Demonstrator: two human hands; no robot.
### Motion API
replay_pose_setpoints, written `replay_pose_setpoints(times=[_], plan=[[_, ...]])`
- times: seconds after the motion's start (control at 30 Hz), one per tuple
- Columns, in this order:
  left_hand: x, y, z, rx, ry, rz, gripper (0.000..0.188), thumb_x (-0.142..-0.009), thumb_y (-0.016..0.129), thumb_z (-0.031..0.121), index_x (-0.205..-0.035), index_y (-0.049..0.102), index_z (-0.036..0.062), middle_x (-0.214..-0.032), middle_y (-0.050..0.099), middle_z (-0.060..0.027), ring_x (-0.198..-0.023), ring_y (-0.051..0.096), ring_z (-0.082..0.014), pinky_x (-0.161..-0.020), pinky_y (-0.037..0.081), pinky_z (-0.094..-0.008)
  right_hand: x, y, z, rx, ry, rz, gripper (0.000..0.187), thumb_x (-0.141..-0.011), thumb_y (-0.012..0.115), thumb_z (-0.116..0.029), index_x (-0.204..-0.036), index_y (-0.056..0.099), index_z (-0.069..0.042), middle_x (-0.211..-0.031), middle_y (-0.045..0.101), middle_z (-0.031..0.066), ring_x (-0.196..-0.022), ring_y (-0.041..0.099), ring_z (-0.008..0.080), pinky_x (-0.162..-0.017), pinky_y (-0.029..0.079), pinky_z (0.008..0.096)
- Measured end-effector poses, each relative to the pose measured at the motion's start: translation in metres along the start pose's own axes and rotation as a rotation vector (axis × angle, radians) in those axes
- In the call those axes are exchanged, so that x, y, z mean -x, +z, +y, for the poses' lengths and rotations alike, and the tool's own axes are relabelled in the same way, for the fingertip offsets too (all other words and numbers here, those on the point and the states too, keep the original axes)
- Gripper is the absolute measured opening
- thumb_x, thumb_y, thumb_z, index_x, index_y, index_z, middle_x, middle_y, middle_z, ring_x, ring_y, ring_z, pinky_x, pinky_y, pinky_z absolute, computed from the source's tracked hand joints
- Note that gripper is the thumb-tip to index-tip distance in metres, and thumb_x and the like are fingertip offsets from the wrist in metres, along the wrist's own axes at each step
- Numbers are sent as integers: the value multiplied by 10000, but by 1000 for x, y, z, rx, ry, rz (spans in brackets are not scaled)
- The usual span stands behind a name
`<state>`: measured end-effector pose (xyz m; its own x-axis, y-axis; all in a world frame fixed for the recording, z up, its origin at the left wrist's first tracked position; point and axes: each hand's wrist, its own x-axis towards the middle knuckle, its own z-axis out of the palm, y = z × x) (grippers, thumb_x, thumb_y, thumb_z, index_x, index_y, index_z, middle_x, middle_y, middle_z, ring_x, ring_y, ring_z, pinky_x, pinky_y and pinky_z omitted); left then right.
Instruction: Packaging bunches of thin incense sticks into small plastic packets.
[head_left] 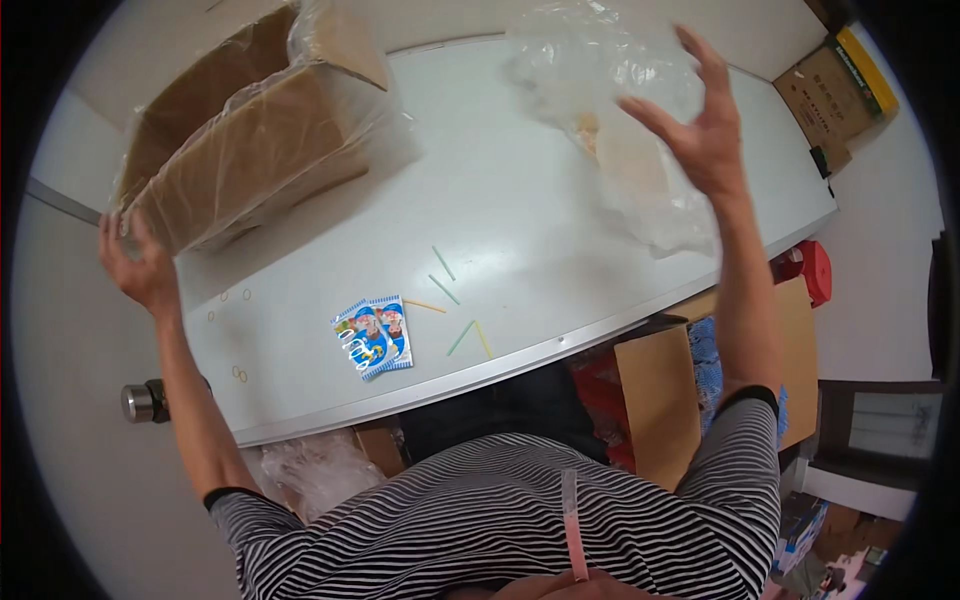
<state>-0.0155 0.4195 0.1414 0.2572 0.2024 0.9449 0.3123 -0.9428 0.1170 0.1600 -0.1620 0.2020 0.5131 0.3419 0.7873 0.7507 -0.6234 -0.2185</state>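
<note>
At the table's left end my left hand [138,262] has its fingers closed on the near corner of an open cardboard box [255,155] with clear plastic film over it. Over at the right, my right hand [705,135] hangs in the air with thumb and fingers spread, holding nothing. Beneath and beside it lies a crumpled clear plastic bag [640,190] with something pale orange inside. Between the hands, two blue-and-white packets [372,338] overlap near the table's front edge. Several thin green and yellow sticks [445,290] lie loose beside them.
Small rubber bands [240,374] are scattered on the white table [520,200] at the left. A brown-and-yellow carton [835,95] stands beyond the right end. Below the front edge sit an open cardboard box [655,410] with blue contents and a plastic bag [320,468].
</note>
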Motion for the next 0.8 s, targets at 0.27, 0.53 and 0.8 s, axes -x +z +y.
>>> replay_pose_setpoints(times=[0.27,0.53,0.8], plan=[[68,49,359,976,-561,-1129,1090,-702,815,547,-1390,334,-148,-1335,492,-319,-1160,576,-320,-925,495,-391,126,120,56,175,378,-677,142,-756,567,-96,-828,672,-36,-852,662,196,-800,644,397,-699,508,507],[108,129,398,1242,-890,-1283,449,-871,660,229,-1190,578,-76,-925,646,-118,-785,629,-204,-686,523,-324,98,125,-13,-165,235,-844,310,-904,586,-292,-1065,687,-48,-1040,695,161,-980,657,348,-849,516,438],[94,120,332,1126,-1003,-1038,210,-910,576,148,-1026,669,-1,-687,529,4,-600,508,-109,-546,457,-296,86,51,157,-72,372,-1039,375,-915,617,-281,-1182,637,-18,-1076,689,163,-965,661,307,-845,515,387]])
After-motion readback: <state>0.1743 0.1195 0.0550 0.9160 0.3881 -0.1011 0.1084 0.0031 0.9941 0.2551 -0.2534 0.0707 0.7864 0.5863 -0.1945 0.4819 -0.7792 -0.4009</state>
